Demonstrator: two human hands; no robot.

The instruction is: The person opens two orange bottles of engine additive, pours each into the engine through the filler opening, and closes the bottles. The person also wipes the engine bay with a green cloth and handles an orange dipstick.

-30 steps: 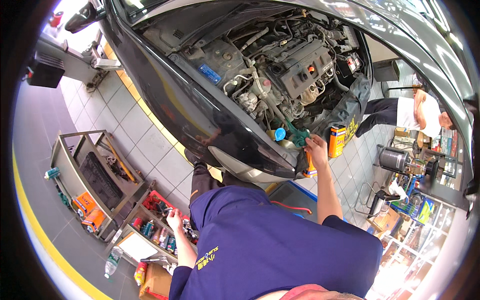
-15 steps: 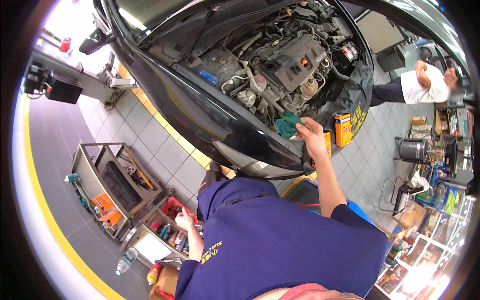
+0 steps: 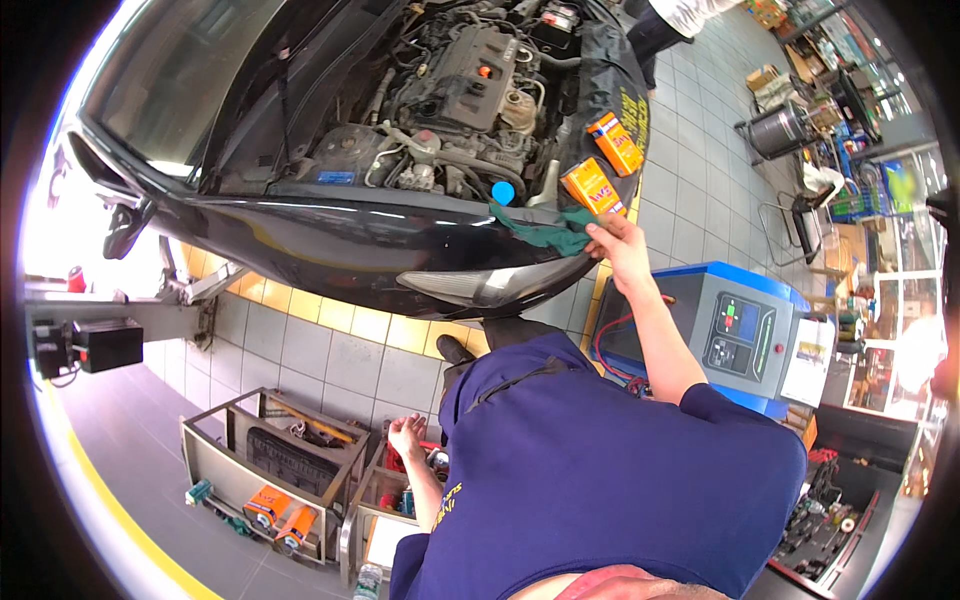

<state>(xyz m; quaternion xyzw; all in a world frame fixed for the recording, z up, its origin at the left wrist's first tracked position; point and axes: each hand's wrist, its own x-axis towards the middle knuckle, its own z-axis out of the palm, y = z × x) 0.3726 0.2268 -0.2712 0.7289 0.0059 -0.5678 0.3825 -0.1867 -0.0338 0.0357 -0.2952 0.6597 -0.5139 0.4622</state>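
A dark green cloth (image 3: 545, 234) is pinched between the fingers of my right hand (image 3: 618, 248), above the car's front corner. It trails leftward along the edge of the black fender (image 3: 330, 230), near the headlight (image 3: 490, 284). Two orange boxes (image 3: 594, 187) rest just beyond this hand on the black fender cover (image 3: 612, 90). Low at my left side, my left hand (image 3: 407, 437) hangs with fingers loosely bent and apart, and nothing shows in it. It is nearest to the cart with bottles and cans. Farther in lies the open engine bay, with its engine cover (image 3: 470, 80).
A blue and grey machine (image 3: 735, 335) stands at my right. Metal carts (image 3: 285, 460) holding tools and orange boxes are at lower left. An open tool drawer (image 3: 825, 520) is at lower right. A lift arm (image 3: 215, 285) reaches under the car. Another person (image 3: 660, 30) stands beyond it.
The crumpled green cloth now hangs spread out from my right hand. My view has turned, bringing the blue machine into sight. My left hand's fingers have loosened.
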